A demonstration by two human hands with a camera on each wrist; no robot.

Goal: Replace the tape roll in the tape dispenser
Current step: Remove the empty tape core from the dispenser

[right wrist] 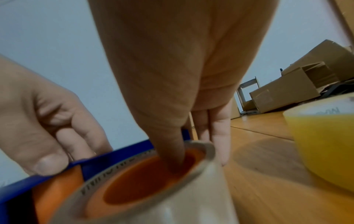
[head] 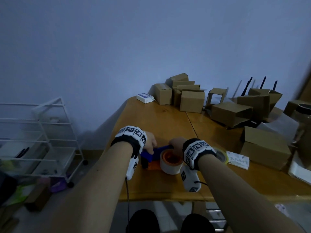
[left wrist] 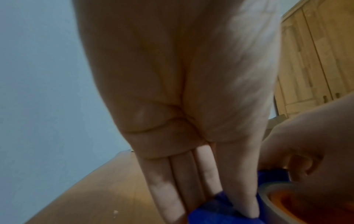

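Observation:
A blue tape dispenser (head: 148, 156) with an orange hub (head: 171, 157) lies on the wooden table (head: 159, 118) near its front edge. A whitish tape roll (head: 170, 167) sits around the hub. My left hand (head: 149, 143) holds the dispenser's blue frame (right wrist: 114, 156), thumb on its edge and fingers (left wrist: 191, 181) down against the blue body (left wrist: 210, 215). My right hand (head: 176, 144) pinches the roll's wall (right wrist: 182, 204), thumb inside the orange core (right wrist: 143, 181) and fingers outside it. The dispenser's underside is hidden.
A yellowish tape roll (head: 223, 156) lies just right of my right wrist, next to a white packet (head: 237, 160). Several cardboard boxes (head: 191, 101) crowd the back and right of the table. A white wire rack (head: 50, 132) stands on the floor to the left.

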